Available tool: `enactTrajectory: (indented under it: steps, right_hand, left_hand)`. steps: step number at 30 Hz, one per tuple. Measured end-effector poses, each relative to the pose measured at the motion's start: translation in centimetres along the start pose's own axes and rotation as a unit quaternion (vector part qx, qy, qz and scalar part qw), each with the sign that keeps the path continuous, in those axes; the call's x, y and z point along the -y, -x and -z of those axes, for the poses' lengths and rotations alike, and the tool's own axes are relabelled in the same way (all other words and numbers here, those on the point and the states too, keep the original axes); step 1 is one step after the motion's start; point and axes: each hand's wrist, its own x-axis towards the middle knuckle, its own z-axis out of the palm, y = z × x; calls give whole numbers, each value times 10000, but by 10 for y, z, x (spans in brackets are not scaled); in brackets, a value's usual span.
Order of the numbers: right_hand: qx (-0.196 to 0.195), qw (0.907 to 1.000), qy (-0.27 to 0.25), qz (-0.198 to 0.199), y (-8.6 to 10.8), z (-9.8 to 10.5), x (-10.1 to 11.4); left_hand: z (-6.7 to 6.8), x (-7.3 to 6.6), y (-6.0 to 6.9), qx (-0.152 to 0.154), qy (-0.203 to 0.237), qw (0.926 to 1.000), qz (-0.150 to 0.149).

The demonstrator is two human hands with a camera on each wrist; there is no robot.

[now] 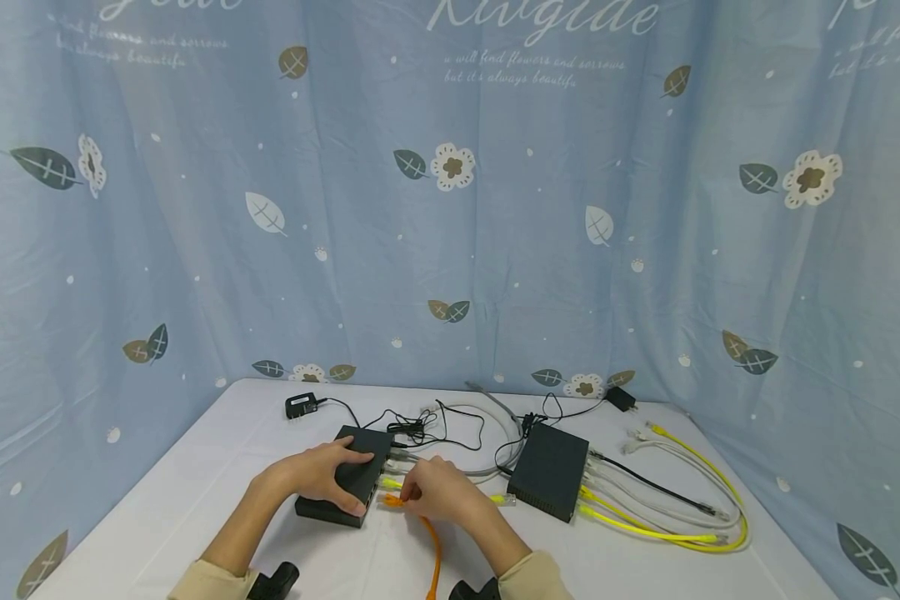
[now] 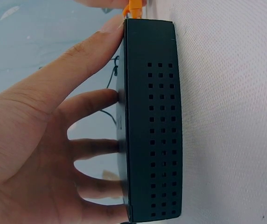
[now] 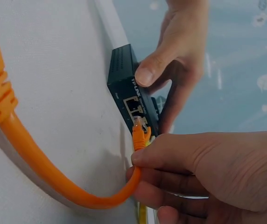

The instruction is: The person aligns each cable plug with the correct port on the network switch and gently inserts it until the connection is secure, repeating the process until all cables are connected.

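A small black TP-LINK network switch (image 1: 360,475) lies on the left part of the white table. My left hand (image 1: 311,473) rests on its top with spread fingers, the thumb near the front corner by the ports. My right hand (image 1: 442,490) pinches an orange Ethernet cable (image 3: 73,189) just behind its plug (image 3: 138,135). In the right wrist view, the plug's clear tip is at the mouth of a port; how deep it sits I cannot tell. Farther along the switch, a yellow plug (image 1: 392,483) and grey cables meet the port side. The vented side (image 2: 161,130) fills the left wrist view.
A second black box (image 1: 551,471) stands to the right, with yellow cables (image 1: 645,529), grey cables and a black one at its ports. Thin black power leads (image 1: 412,427) lie behind. Power adapters (image 1: 300,406) are at both back sides. A patterned blue curtain (image 1: 450,250) surrounds the table.
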Motion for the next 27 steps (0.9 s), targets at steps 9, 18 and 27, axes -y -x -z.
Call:
enactTrajectory:
  steps: [9, 18, 27]
  right_hand:
    - [-28, 9999, -156, -1, 0, -2, 2]
    - [-97, 9996, -249, -91, -4, -8, 0]
    - [-283, 9995, -141, -41, -5, -10, 2]
  left_hand:
    - [0, 0, 2, 15, 28, 10000, -55]
    - [1, -1, 2, 19, 38, 10000, -73]
    - [-1, 1, 1, 25, 47, 10000, -32]
